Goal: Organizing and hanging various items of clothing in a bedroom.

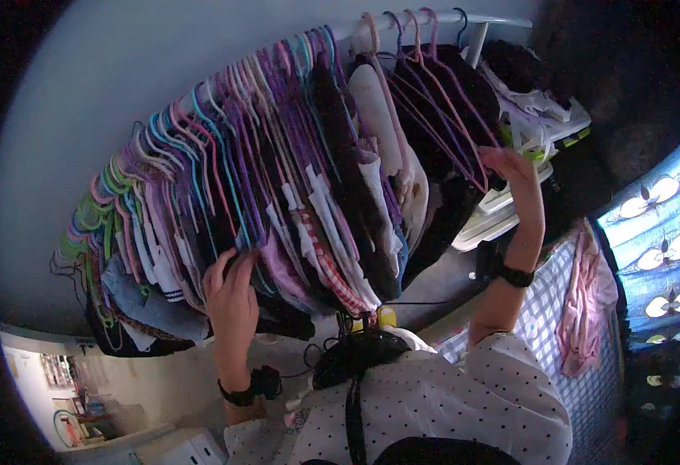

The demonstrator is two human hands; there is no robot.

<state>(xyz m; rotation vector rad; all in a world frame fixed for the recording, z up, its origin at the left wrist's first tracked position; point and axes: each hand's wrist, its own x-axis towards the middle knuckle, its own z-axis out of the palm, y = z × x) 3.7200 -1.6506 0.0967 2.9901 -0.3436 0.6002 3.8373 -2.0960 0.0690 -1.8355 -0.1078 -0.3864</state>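
Observation:
A long row of garments on colored clothes hangers hangs from a white rail before me. My left hand is raised to the middle of the row, its fingertips at the hangers and clothes there; whether they grip anything is unclear. Toward the right, my right hand has its fingers at the lower corner of a pink hanger; the grip is partly hidden. Other hangers and dark clothes hang just behind it. A white garment and a red-and-white checked garment hang between my hands.
White plastic racks with bags and cloth stand behind my right hand. At the right are a checkered bedspread, a crumpled pink garment and a blue patterned curtain. A doorway shows at the lower left.

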